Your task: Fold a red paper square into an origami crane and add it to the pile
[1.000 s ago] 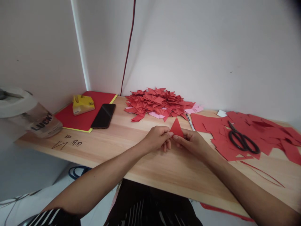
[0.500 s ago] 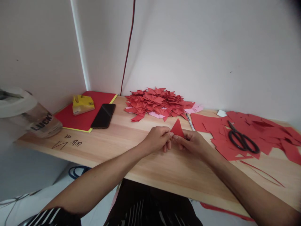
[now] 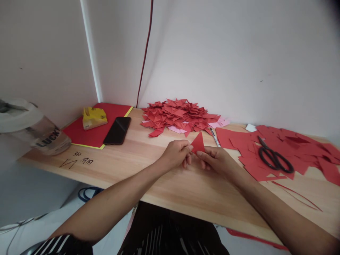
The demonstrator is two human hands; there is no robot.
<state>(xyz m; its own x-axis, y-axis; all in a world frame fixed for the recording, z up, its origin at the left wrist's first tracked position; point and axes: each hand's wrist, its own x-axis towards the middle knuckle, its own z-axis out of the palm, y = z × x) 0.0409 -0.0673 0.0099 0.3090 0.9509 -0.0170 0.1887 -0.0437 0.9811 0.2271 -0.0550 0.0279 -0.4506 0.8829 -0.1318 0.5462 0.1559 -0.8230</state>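
Observation:
A small red triangle of folded paper [image 3: 198,143] is held between my two hands, its tip pointing up and away from me. My left hand [image 3: 178,153] pinches its left lower corner, thumb on top. On the other side my right hand [image 3: 214,156] grips the right lower corner with the thumb across the near edge. The other fingers curl under and are partly hidden. Just beyond the hands lies a heap of folded red paper pieces [image 3: 175,113], with a few pink ones among them.
To the right, black scissors [image 3: 275,157] lie on flat red paper sheets [image 3: 300,141], near a pen [image 3: 215,137]. At left are a phone [image 3: 117,130], a yellow packet [image 3: 95,118] on a red sheet [image 3: 114,109], and a clear bottle [image 3: 49,136] at the table [image 3: 127,159] edge.
The paper triangle has shifted slightly left and up, and more of its face shows. Both thumbs have moved a little along its lower edge; the hands have otherwise barely moved.

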